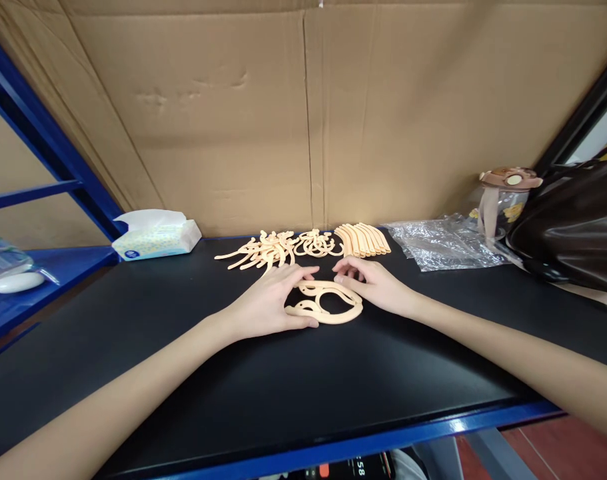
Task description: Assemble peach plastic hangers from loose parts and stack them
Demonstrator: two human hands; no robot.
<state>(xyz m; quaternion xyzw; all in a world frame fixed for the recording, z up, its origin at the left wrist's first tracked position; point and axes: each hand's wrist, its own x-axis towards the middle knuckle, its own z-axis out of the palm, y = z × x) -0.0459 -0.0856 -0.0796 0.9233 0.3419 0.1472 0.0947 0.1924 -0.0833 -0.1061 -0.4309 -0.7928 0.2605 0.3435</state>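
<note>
Both hands were on one peach plastic piece [340, 319], mid-desk, in front of the parts. Piece looked like curved arms joined into a rounded loop with open gaps.

Left hand [263, 300] had it by the left end: thumb at the near edge, fingers over the far edge, spread about as wide as the piece. Right hand [378, 283] was at the far right corner, fingers curled, thumb lying along the edge. Contact looked likely there; couldn't tell if it actually gripped.

Behind the hands, left to right: loose heap of curved arms [268, 250], small tangle of hooks [316, 243], neat row of curved parts [363, 240] packed side by side. All same peach colour.

Black desk [308, 400], blue edge. Tissue pack [156, 243] sat back left. Crinkled clear plastic bag [448, 245] lay right of the row, with a brown-lidded bottle [513, 200] behind it and a dark bag [573, 213] at far right. Cardboard [208, 133] stood upright along the back.
</note>
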